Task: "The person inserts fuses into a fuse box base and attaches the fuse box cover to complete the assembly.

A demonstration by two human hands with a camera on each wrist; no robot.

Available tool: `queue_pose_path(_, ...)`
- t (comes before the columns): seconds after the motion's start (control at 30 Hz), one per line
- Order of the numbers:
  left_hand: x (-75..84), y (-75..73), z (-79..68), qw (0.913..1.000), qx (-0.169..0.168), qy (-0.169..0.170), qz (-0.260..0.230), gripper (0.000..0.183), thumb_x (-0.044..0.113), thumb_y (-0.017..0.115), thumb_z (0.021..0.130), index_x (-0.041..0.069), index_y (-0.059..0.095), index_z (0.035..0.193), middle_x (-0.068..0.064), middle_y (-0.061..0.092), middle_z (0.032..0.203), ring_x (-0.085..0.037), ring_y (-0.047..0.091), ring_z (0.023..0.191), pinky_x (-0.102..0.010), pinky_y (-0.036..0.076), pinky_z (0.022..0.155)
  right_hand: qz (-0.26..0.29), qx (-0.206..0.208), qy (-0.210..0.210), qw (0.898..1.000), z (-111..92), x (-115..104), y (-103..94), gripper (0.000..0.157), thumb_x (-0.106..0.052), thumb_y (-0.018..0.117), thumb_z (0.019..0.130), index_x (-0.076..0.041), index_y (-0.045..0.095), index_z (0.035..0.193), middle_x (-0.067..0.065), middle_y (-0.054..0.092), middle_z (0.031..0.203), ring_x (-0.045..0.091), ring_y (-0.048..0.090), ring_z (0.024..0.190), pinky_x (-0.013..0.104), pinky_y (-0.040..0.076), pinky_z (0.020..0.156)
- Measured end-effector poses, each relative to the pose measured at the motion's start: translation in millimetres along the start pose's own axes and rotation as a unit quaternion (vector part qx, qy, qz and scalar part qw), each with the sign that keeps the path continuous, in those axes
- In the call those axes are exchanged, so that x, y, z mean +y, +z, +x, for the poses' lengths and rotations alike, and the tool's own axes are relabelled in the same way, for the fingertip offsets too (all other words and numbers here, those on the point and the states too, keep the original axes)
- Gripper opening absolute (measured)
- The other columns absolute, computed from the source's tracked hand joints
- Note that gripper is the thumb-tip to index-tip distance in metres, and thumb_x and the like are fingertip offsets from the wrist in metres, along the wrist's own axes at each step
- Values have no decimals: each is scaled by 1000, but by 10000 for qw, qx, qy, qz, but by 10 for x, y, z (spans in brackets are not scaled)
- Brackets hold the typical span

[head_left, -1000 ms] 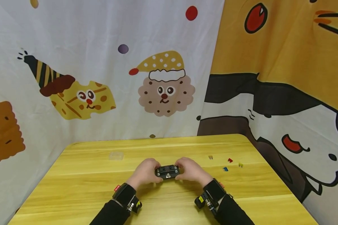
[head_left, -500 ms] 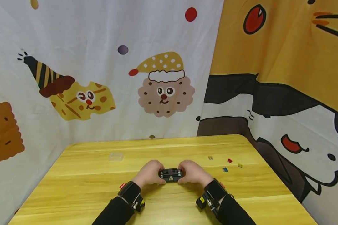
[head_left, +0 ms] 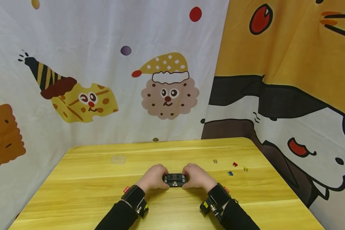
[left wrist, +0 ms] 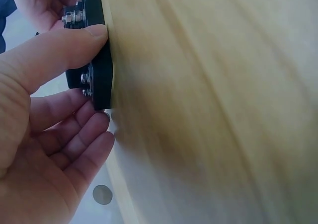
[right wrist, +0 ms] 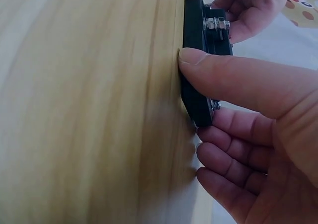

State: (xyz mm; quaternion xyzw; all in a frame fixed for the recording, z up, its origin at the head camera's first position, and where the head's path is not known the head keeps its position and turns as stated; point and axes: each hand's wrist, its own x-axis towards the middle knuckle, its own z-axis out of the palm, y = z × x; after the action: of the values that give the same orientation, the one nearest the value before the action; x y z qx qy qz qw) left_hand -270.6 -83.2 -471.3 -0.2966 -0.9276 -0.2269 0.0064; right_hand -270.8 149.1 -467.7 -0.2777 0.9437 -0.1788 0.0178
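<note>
A black fuse block [head_left: 174, 180] with bolt-and-nut terminals sits on the table near its middle. My left hand [head_left: 154, 176] grips the block's left end, the thumb on the near side and the fingers behind. At the opposite end my right hand [head_left: 197, 176] holds it the same way. In the left wrist view the fuse block [left wrist: 103, 80] stands against the wood, with the thumb pressed on its side. The right wrist view has the fuse block [right wrist: 194, 25] between thumb and fingers, nuts showing on its upper side.
Small blade fuses lie to the right: a tan one [head_left: 215, 161], a red one [head_left: 235, 164], a yellow one [head_left: 245, 169] and a blue one [head_left: 230, 173]. A clear plastic box [head_left: 118, 159] stands at the back left of the wooden table [head_left: 74, 191].
Both hands have shifted the fuse block a little to the right and nearer to me, and it now lies straighter. Over the last half second it has hardly moved.
</note>
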Motion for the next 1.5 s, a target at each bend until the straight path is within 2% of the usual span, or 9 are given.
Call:
queue_pose_path(0.43,-24,-42,-51,9996,6,-250,-110,40,23,93,61,4,70,88,1,57,81,-13,50,72,-32,47,72,220,-42,211,9995,-1,-18,2,44,-28,93,66,-11,66,95,-4,53,88,16,49,82,39,46,80)
queue_pose_path(0.63,-31,-56,-69,9994,52,-266,-213,40,22,94,61,4,70,88,-2,59,82,-15,52,73,-35,48,72,174,11,176,9997,-10,-30,1,44,-27,93,67,-10,66,97,-4,54,89,16,49,82,39,46,81)
queue_pose_path(0.83,-28,-63,-61,9993,38,-323,-168,40,23,94,61,5,70,87,0,59,81,-13,50,71,-33,47,72,154,31,114,9998,-6,-15,8,45,-27,92,67,-10,66,99,-3,55,90,16,50,83,40,47,82)
queue_pose_path(1.0,-18,-66,-54,9992,27,-357,-164,39,22,94,61,5,69,86,1,57,79,-14,50,71,-35,47,72,283,-5,66,9996,-17,10,0,47,-28,91,70,-8,69,105,-2,57,94,18,54,87,41,48,85)
queue_pose_path(1.23,-13,-59,-68,9988,-14,-428,-232,40,22,94,62,4,70,89,1,58,81,-14,51,73,-34,48,73,780,-65,29,9969,-102,47,-35,53,-29,89,74,-2,68,115,5,62,103,25,60,98,45,48,91)
queue_pose_path(1.5,-22,-51,-80,9991,-24,-351,-252,40,22,94,64,4,71,91,2,56,80,-15,51,73,-34,48,72,892,162,191,9957,-197,98,-82,61,-27,87,75,3,64,123,14,64,115,34,59,108,50,45,96)
